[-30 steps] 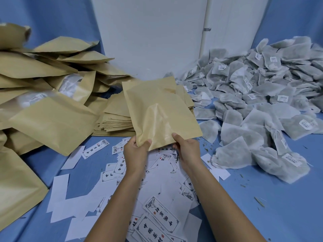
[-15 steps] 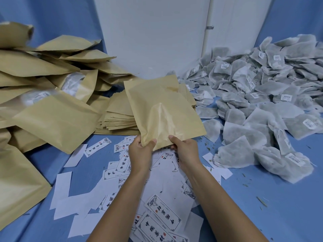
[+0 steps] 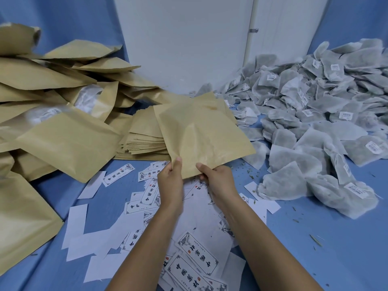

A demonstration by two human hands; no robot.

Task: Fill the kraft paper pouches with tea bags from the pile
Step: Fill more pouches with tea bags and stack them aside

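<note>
I hold one kraft paper pouch (image 3: 201,135) up in front of me by its near edge. My left hand (image 3: 171,181) pinches that edge on the left and my right hand (image 3: 218,180) pinches it on the right. The pouch bulges in the middle; what is inside is hidden. A large pile of grey tea bags (image 3: 310,114) with small white labels covers the right side of the blue table. A flat stack of pouches (image 3: 144,141) lies just behind the held one.
A heap of puffed kraft pouches (image 3: 58,114) fills the left side. Loose white printed labels (image 3: 197,255) are scattered under my forearms. A white wall (image 3: 182,43) stands behind. Tea crumbs dot the blue cloth (image 3: 325,248) at lower right.
My hands have moved closer together on the pouch's near edge, and the pouch is tilted slightly more to the right. The piles stay as they were.
</note>
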